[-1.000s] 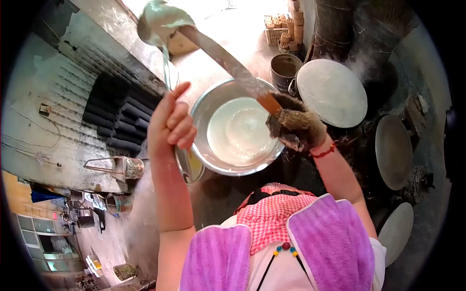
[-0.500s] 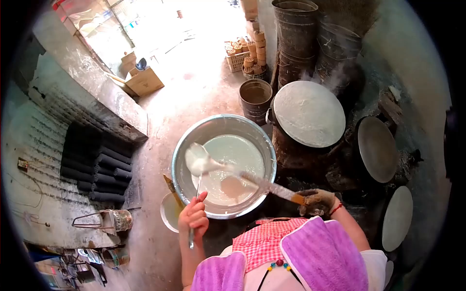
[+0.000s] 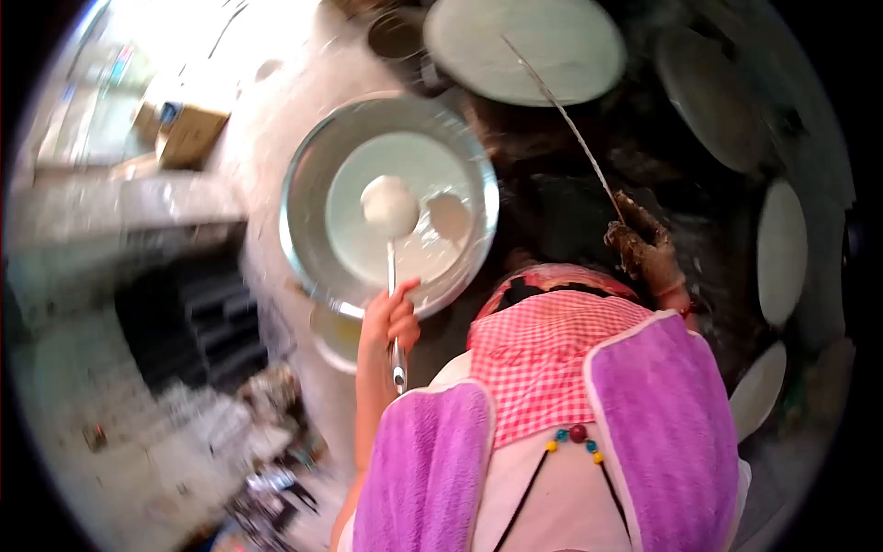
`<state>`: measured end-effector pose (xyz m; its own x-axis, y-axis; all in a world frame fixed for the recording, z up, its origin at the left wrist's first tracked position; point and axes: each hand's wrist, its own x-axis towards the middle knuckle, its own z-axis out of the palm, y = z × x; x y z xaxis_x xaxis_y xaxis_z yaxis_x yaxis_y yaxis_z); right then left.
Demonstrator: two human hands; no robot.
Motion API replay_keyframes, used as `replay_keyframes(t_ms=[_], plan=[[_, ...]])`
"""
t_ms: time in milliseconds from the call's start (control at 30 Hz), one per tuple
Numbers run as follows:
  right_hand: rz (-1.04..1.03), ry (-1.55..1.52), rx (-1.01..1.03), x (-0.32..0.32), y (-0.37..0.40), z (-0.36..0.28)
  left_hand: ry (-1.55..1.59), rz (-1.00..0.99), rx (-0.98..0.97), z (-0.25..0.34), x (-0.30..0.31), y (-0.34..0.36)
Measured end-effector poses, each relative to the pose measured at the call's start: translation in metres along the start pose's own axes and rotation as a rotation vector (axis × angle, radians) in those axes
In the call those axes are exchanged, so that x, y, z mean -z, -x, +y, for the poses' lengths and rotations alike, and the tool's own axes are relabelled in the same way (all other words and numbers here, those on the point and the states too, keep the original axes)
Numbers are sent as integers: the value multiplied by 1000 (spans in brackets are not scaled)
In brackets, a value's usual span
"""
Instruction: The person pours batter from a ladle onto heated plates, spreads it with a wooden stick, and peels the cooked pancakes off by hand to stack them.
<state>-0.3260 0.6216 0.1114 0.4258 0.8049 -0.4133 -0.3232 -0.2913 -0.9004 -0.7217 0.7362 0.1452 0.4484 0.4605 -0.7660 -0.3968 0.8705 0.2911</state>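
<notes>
My left hand [image 3: 390, 322] is closed around the handle of a metal ladle [image 3: 390, 208], whose round bowl is over the white liquid [image 3: 354, 216] in a large metal basin [image 3: 299, 248]. My right hand [image 3: 644, 241], dirty or in a stained glove, grips a long flat tool [image 3: 575, 129], seen nearly edge-on as a thin strip. Its far end reaches over a big round pan [image 3: 529, 46] with a pale surface. Whether it touches the pan cannot be made out.
A dark bucket [image 3: 397, 37] stands beyond the basin. Further round pans [image 3: 782, 253] line the right side. A smaller bowl [image 3: 336, 342] sits at the basin's near left edge. Dark stacked cylinders [image 3: 216, 313] and a cardboard box [image 3: 191, 136] are on the left.
The view has turned and shifted right. My right hand has taken the flat tool from above the basin to the round pan. The ladle has come away from the tool, its bowl now over the liquid.
</notes>
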Motion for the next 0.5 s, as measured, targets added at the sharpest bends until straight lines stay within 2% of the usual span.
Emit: replay_keyframes(t_ms=[33, 67, 100, 133, 167, 200, 233, 300, 333, 400, 433, 467, 500], plan=[[-37, -57, 85, 31, 7, 8, -131, -42, 8, -6, -17, -1], [108, -128, 11, 42, 21, -10, -308, -14, 18, -12, -35, -10], [249, -120, -68, 56, 37, -26, -310, -21, 69, -19, -67, -9], [327, -170, -51, 82, 40, -14, -347, -31, 146, -22, -93, -22], [393, -197, -35, 106, 45, -5, -371, -171, 224, -25, -110, -45], [396, -432, -25, 131, 44, 10, -380, -289, 288, -31, -129, -65], [425, -579, -8, 59, 56, 11, -281, -414, 425, 37, -108, -49], [434, -785, 66, 72, 57, 9, -176, -657, 641, 37, -168, -74], [447, -788, 80, 71, 61, 7, -200, -574, 673, 40, -202, -76], [459, -825, 88, 80, 59, 20, -435, -655, 514, 19, -269, -89], [339, -947, 141, 85, 60, 22, -493, -678, 533, 10, -298, -101], [193, -1025, 219, 20, 61, -4, -497, -714, 510, 67, -299, -70], [213, -1097, 173, 21, 55, 9, -745, -677, 262, 58, -320, -64]])
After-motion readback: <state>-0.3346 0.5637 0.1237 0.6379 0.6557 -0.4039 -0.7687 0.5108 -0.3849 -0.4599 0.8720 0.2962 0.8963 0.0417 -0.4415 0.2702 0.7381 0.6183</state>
